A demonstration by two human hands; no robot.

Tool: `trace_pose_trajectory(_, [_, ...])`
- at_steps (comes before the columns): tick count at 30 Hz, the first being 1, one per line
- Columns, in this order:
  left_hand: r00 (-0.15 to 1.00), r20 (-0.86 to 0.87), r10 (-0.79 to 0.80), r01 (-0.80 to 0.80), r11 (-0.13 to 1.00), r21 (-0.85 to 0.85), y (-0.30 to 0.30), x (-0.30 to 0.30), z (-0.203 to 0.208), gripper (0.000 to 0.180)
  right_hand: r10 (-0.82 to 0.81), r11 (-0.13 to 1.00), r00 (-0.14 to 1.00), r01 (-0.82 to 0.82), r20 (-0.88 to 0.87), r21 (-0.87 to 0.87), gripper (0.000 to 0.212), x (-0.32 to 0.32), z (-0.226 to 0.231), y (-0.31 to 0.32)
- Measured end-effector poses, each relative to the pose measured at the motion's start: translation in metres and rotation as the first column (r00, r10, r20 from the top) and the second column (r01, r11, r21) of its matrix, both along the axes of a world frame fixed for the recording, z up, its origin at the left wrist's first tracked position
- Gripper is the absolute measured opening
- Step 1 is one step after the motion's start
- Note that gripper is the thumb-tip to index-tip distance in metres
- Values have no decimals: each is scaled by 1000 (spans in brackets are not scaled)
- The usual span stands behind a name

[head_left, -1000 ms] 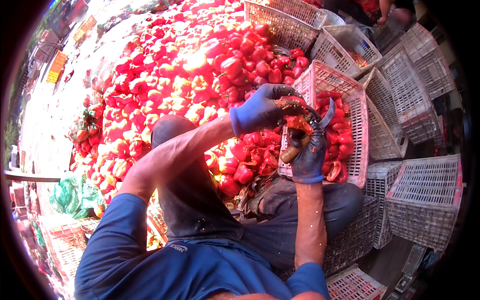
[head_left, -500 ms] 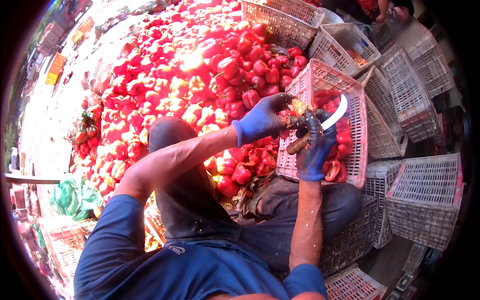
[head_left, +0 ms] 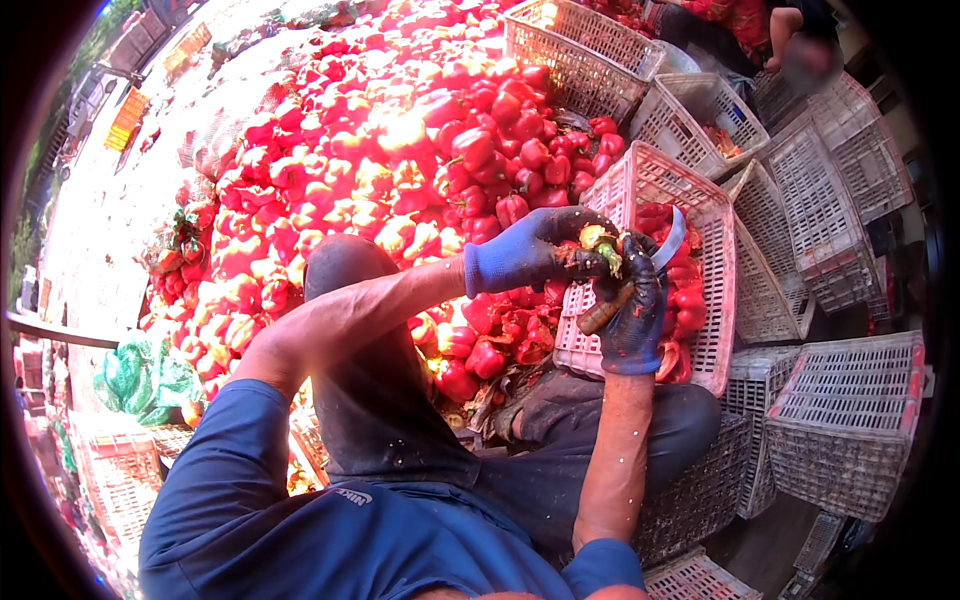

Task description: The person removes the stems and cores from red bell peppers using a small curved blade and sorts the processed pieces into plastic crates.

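Observation:
A blue glove with dark, dirty fingers covers my left hand [head_left: 530, 250], which is closed on a bell pepper core [head_left: 603, 248] with a green stem and pale seeds. My right hand [head_left: 636, 322], gloved the same way, grips a curved knife [head_left: 672, 240]. The brown handle sticks out below its fingers and the blade points up, away from me. Its fingertips meet the core too. Both hands are over the near left part of a pinkish plastic crate [head_left: 712, 330] holding red peppers [head_left: 688, 305], some of them cut open.
A large heap of red bell peppers [head_left: 340, 200] spreads left and ahead. Pale plastic crates stand beyond and to the right, including a stacked one [head_left: 845, 385]. My bent legs flank the work. A green net bag [head_left: 150, 378] lies at left. Another person [head_left: 790, 35] is at the far right.
The core has turned, so its green stem now shows between my hands. The knife blade has tipped more upright. The whole view has shifted slightly.

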State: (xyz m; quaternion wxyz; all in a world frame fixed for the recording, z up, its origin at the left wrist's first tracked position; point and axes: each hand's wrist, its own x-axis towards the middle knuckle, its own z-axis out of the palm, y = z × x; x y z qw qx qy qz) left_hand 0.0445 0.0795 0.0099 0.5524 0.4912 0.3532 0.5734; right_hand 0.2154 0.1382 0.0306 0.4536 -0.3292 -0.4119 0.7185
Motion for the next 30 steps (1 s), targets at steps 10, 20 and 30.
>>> trace_pose_trajectory(10, [887, 459, 45, -28, 999, -45, 7, -10, -16, 37, 26, 860, 957, -169, 290, 482, 40, -19, -18, -9])
trace_pose_trajectory(20, [910, -299, 288, -287, 957, 47, 15, -2, -23, 47, -14, 869, 906, -198, 423, 454, 30, 4, -58, 14])
trace_pose_trajectory(30, [774, -425, 469, -391, 883, 260, -5, -3, -15, 51, -12, 755, 934, -227, 358, 616, 31, -8, -69, 19])
